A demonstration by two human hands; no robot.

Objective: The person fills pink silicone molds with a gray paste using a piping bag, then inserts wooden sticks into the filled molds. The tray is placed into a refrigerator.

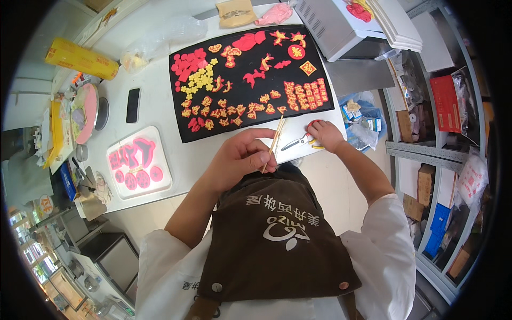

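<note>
In my left hand [250, 154] thin wooden sticks [277, 138] are pinched between thumb and fingers, above the table's front edge. My right hand [325, 134] rests on the handles of a pair of scissors [300, 141], whose blades point left; how firmly it grips them is hidden. Beyond both hands lies a black mat [240, 92] with red and yellow molded pieces: yellow flowers [200, 80], character-shaped pieces [306, 95], a round red medallion [296, 52] and a red-and-yellow diamond [308, 68].
Left on the white table [156, 100] are a phone [133, 105], a white tray [166, 180] of pink molds [144, 154] and a yellow film roll [82, 59]. A metal appliance [334, 28] stands back right. Below the right edge is a bag [362, 136]; shelving [412, 150] stands beyond.
</note>
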